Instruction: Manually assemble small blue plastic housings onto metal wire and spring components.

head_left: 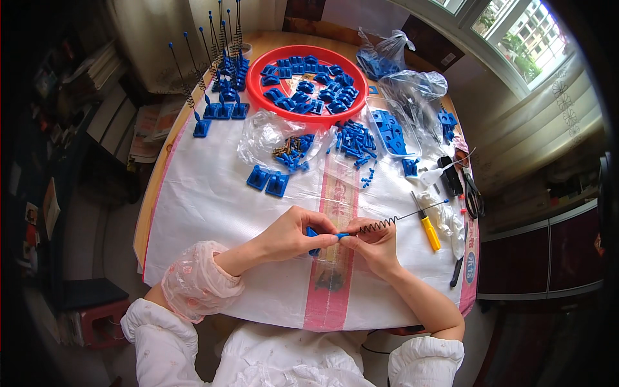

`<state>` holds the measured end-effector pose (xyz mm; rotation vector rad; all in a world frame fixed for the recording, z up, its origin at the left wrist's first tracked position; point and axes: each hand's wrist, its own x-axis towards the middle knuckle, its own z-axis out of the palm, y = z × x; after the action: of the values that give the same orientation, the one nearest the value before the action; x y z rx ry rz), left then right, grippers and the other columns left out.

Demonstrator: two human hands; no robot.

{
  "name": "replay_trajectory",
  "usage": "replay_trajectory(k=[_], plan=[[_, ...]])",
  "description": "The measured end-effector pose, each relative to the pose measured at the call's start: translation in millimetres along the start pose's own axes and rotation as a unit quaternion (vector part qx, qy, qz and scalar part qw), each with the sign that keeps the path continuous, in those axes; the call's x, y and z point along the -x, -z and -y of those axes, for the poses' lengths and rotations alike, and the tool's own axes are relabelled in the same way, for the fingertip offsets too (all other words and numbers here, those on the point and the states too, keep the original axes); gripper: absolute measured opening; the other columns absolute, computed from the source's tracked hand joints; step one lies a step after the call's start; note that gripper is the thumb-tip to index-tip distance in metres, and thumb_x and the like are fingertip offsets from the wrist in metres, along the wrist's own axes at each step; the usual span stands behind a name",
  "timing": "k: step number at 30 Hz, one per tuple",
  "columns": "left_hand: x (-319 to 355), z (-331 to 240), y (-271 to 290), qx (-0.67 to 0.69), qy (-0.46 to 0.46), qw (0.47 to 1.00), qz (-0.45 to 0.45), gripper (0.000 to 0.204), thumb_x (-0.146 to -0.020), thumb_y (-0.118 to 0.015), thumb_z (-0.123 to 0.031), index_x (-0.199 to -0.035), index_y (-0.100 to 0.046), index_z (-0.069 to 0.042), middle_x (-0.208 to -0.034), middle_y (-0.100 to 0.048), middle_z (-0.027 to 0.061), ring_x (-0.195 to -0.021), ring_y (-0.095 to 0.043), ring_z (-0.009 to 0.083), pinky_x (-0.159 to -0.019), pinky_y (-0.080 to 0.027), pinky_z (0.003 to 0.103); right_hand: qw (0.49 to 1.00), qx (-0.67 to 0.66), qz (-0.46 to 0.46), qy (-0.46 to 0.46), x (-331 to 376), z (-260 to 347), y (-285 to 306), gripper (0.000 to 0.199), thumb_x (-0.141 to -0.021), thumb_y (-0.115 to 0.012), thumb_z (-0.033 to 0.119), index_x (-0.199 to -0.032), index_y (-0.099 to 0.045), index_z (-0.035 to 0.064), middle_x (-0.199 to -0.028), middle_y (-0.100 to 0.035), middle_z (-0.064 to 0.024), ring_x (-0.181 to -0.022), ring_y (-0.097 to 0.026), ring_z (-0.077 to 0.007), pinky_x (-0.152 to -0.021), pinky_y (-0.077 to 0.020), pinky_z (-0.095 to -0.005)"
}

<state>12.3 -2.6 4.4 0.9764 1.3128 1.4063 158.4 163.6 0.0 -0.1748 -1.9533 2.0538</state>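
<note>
Just in front of me, both hands meet over the white sheet. My left hand (298, 233) is closed on a blue plastic base (313, 242), partly hidden by the fingers. Pinched in my right hand (374, 245) is a black spring antenna (379, 225), its thin rod slanting up to the right and ending in a blue tip. The antenna's blue lower end (343, 236) lies between the fingertips of both hands; whether it is joined to the base I cannot tell. Two blue bases (267, 180) rest on the sheet beyond my left hand.
Blue parts fill a red round tray (253, 97). Finished-looking antennas on bases (222, 111) stand upright at far left. Small blue pieces (356, 140) and a clear plastic box (390, 132) lie right of centre. A yellow-handled screwdriver (430, 233) and black scissors (474, 197) lie right.
</note>
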Motion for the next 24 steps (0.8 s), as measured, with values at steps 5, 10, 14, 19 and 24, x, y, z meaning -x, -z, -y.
replay_trajectory(k=[5, 10, 14, 19, 24], plan=[[-0.6, 3.1, -0.2, -0.005, -0.003, 1.0, -0.009, 0.02, -0.088, -0.071, -0.017, -0.097, -0.071, 0.0, -0.082, -0.068, 0.0024, -0.075, -0.059, 0.0068, -0.065, -0.049, 0.023, 1.0, 0.02, -0.01, 0.001, 1.5, -0.6, -0.3, 0.011, -0.079, -0.072, -0.008, -0.089, -0.071, -0.0035, -0.082, -0.068, -0.0055, -0.076, -0.062, -0.0097, -0.068, -0.0505, -0.0233], [-0.6, 4.7, 0.0, 0.001, -0.004, 1.0, -0.008, 0.02, -0.088, -0.071, -0.017, -0.097, -0.071, 0.001, -0.084, -0.068, 0.0027, -0.076, -0.06, 0.0068, -0.067, -0.049, 0.023, 1.0, -0.007, -0.007, -0.016, 0.5, 1.9, -0.9, 0.011, -0.079, -0.072, -0.008, -0.089, -0.071, -0.0032, -0.083, -0.069, -0.0056, -0.077, -0.063, -0.0095, -0.069, -0.0512, -0.0232], [-0.5, 2.2, -0.4, 0.029, -0.002, 1.0, -0.008, 0.021, -0.088, -0.07, -0.017, -0.098, -0.071, 0.001, -0.085, -0.068, 0.0026, -0.077, -0.06, 0.007, -0.069, -0.049, 0.023, 1.0, -0.018, -0.012, -0.021, 0.2, 4.1, -1.7, 0.012, -0.079, -0.072, -0.009, -0.089, -0.072, -0.0029, -0.083, -0.069, -0.0057, -0.077, -0.063, -0.0097, -0.071, -0.0519, -0.0233], [-0.1, 1.2, -0.1, 0.017, 0.007, 1.0, -0.007, 0.02, -0.088, -0.07, -0.017, -0.097, -0.071, 0.001, -0.084, -0.068, 0.0025, -0.077, -0.06, 0.007, -0.069, -0.049, 0.023, 1.0, -0.019, -0.013, -0.016, 0.6, 1.8, -1.7, 0.012, -0.079, -0.072, -0.009, -0.089, -0.072, -0.003, -0.084, -0.069, -0.0058, -0.078, -0.063, -0.01, -0.071, -0.0521, -0.0234], [-0.3, 1.7, 0.6, -0.004, 0.007, 1.0, -0.004, 0.017, -0.089, -0.07, -0.014, -0.098, -0.07, 0.0, -0.086, -0.066, 0.0012, -0.077, -0.058, 0.0064, -0.069, -0.048, 0.022, 1.0, -0.008, -0.011, -0.013, 0.5, 2.6, -1.4, 0.013, -0.078, -0.072, -0.01, -0.089, -0.072, -0.0031, -0.084, -0.069, -0.0059, -0.078, -0.063, -0.01, -0.071, -0.0519, -0.0234]])
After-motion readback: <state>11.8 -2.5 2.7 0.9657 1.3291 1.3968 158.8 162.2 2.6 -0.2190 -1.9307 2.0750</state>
